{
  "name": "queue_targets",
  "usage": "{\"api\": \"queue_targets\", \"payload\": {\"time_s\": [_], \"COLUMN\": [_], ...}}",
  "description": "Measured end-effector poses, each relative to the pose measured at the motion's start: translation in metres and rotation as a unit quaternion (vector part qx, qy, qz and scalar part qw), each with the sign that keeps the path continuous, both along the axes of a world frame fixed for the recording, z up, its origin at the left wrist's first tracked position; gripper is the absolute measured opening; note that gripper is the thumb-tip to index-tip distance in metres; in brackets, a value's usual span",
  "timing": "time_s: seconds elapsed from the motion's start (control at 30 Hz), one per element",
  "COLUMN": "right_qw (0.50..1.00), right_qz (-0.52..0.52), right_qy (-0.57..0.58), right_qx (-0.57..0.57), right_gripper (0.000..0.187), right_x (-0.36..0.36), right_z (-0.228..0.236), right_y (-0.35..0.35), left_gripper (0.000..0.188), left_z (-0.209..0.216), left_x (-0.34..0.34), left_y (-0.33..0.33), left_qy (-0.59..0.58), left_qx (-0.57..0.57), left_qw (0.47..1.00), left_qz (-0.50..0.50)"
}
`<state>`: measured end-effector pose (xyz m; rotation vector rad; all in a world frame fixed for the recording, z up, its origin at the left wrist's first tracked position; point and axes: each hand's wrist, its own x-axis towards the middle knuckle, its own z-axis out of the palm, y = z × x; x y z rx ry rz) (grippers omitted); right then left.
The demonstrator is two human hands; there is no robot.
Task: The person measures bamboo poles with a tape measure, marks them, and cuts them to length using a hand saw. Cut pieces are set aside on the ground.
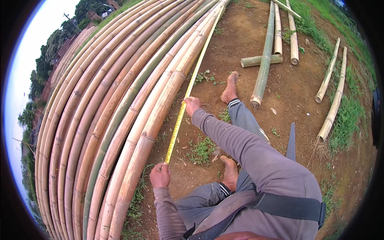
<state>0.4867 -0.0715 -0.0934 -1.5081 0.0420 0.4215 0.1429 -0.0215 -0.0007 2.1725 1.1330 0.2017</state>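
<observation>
grip first: our left hand [159, 176] is pinched on the yellow tape [176, 130] at its near visible end, thumb and fingers together. can't tell if more tape is tucked in the palm. our right hand [191, 105] is closed on the same strip farther up. it looks straight between the two, no obvious sag.

tape runs just beside the outermost bamboo pole [138, 156], by the left edge of the dirt [296, 108]. soil shows between tape and pole near our hands; the gap narrows toward the far end, can't tell if they touch there.

to do this well, we'd want the strip flat, untwisted, pulled evenly and parallel to the pole. closing the gap should make the marks easier to carry over. bulging nodes could push it off line, so we'd sight from straight above.

we'd mind the weed clump [201, 150] just right of the tape; it could snag. hand saw [291, 144] is beyond our right arm, well apart. loose green pole [264, 76] sits toward the far edge of the dirt, two thin poles [341, 86] by its right edge.
</observation>
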Motion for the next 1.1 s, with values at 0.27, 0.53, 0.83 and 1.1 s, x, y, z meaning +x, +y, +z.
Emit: {"api": "queue_targets", "payload": {"time_s": [0.27, 0.53, 0.83, 1.1], "right_qw": [0.983, 0.952, 0.848, 0.507], "right_qz": [0.145, 0.294, 0.473, 0.474], "right_qy": [0.099, 0.027, -0.210, -0.719], "right_qx": [0.057, -0.080, -0.118, -0.028], "right_gripper": [0.021, 0.025, 0.019, 0.068], "right_x": [-0.020, -0.046, -0.129, -0.324], "right_z": [0.018, -0.061, -0.046, 0.129], "right_y": [-0.014, -0.075, -0.042, 0.075], "left_gripper": [0.032, 0.033, 0.032, 0.034], "left_z": [0.046, 0.074, 0.085, 0.058], "left_x": [-0.028, -0.256, -0.415, -0.445], "left_y": [0.059, 0.170, 0.165, 0.172], "left_qy": [0.058, 0.099, 0.202, 0.196], "left_qx": [0.093, 0.235, 0.149, 0.165], "left_qw": [0.991, 0.948, 0.919, 0.912], "left_qz": [0.077, 0.191, 0.303, 0.321]}}
